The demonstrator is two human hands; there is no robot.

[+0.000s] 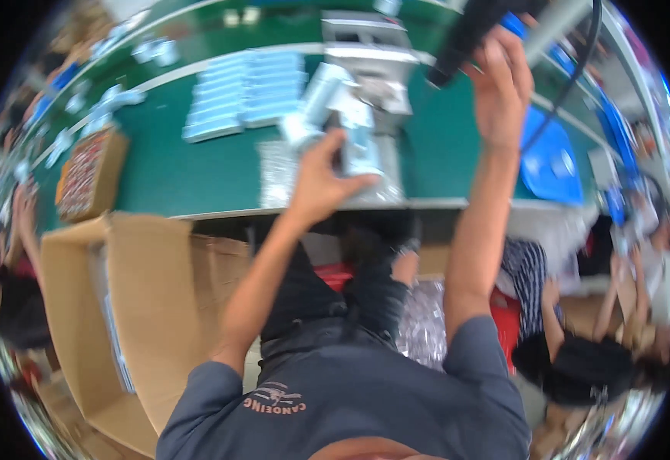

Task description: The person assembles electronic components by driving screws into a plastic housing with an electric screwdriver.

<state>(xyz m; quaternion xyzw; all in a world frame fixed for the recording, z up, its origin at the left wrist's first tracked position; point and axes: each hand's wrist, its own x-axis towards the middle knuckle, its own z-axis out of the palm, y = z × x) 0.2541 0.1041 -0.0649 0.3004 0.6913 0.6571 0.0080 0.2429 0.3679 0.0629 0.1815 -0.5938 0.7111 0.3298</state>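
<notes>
- The pale blue part (359,146) was held just in front of the grey-white fixture (368,34), on the person's side; its lower body was partly covered by fingers, and its outline was softened by blur.
- It was gripped by the left hand (321,180), with the thumb stretched away from the bent fingers; the exact contact of the fingertips could not be made out.
- A black cylindrical tool (461,46) was held to the right of the fixture by the right hand (500,88), its fingers curled around it; its upper end was cut off by the picture's edge.
- Pale blue ribbed pieces (244,92) were laid in close rows to the left of the fixture.
- Clear, crinkled plastic wrap (276,175) was spread in front of the fixture and slightly left, partly hidden by the left hand.
- A smooth blue plastic tray (538,165) was seen well to the fixture's right, partly hidden by the right forearm.
- A brown cardboard box (151,307) was placed far to the fixture's front left, its inside largely concealed.
</notes>
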